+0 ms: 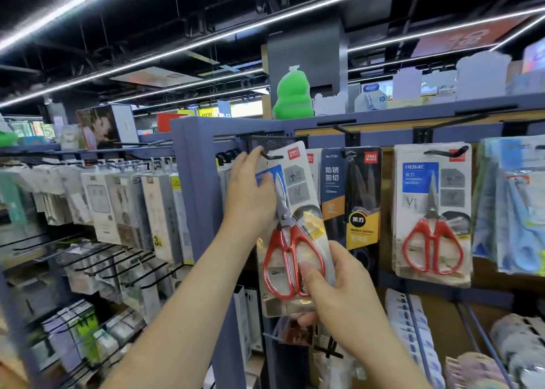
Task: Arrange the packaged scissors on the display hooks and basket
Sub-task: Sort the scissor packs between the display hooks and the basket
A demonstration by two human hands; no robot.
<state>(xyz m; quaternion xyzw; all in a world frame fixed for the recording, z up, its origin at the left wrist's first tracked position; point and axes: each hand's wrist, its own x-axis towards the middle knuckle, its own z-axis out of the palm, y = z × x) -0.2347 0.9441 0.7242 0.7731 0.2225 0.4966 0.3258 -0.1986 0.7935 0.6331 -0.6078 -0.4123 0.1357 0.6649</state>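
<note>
Hanging step at blue-grey metal display rack (pixel 191 182). Tilted clear-carded pack of red-handled scissors (pixel 292 241): left hand (pixel 250 194) fingers clamp its top, right hand (pixel 339 288) fingers its bottom. Black wire hook (pixel 272 156) meets card beside left fingertips; next, probably seat the hole and slide back.

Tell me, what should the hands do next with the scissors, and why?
Probably slide the red scissors pack onto the black hook: it is tilted, its top at the hook's tip by the left hand, its bottom gripped by the right hand.
</note>
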